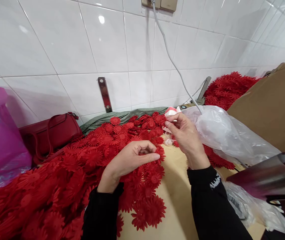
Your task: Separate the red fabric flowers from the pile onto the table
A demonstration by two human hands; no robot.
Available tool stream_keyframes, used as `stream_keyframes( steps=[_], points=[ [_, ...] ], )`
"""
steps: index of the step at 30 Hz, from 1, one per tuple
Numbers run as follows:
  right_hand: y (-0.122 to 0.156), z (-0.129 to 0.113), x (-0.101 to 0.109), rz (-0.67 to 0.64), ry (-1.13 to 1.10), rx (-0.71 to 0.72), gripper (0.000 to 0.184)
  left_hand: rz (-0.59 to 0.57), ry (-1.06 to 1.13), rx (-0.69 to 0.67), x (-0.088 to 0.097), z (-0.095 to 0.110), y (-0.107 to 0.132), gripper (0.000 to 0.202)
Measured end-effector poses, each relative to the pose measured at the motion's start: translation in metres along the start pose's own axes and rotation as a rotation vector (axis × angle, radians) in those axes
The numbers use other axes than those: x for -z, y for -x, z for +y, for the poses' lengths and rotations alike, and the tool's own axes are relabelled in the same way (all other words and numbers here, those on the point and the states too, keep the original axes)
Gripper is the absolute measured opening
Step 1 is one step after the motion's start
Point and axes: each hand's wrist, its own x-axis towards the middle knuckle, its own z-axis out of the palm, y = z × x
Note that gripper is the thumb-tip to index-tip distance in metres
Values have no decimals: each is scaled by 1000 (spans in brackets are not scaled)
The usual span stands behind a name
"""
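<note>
My left hand (134, 156) is over the right edge of a heap of red artificial flowers (74, 180). Its thumb and curled fingers come together at the rim of one red flower (161, 152), with a gap behind the fingertips. Further back, my right hand (184, 135) pinches another red flower (160, 120) between thumb and fingers. Flat, many-petalled heads make up the heap. Two of them (149, 211) lie by the near edge, below my left hand. Black sleeves cover both forearms.
A yellowish tabletop (175, 186) shows between my arms. Clear plastic bags (232, 133) and a metallic container (270, 173) stand right; a brown panel (270, 103) and more flowers lie behind. Left are a red handbag (51, 133) and purple bag (2, 143). A cable (170, 56) hangs down the wall.
</note>
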Motion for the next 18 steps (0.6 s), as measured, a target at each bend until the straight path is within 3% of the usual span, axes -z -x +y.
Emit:
stream_keyframes(
  steps=[2,5,10,18],
  points=[
    [0,-5,6,-69,27,-30,18,-19,-117,62,3,-1,5,24],
    [6,-19,6,-234,86,13,13,110,-227,105,5,-2,6,45],
    [18,-37,-5,-412,184,71,18,317,97,-14,-1,4,-4,34],
    [22,-38,-10,-404,328,140,24,255,323,-30,-4,1,-8,30]
  ],
)
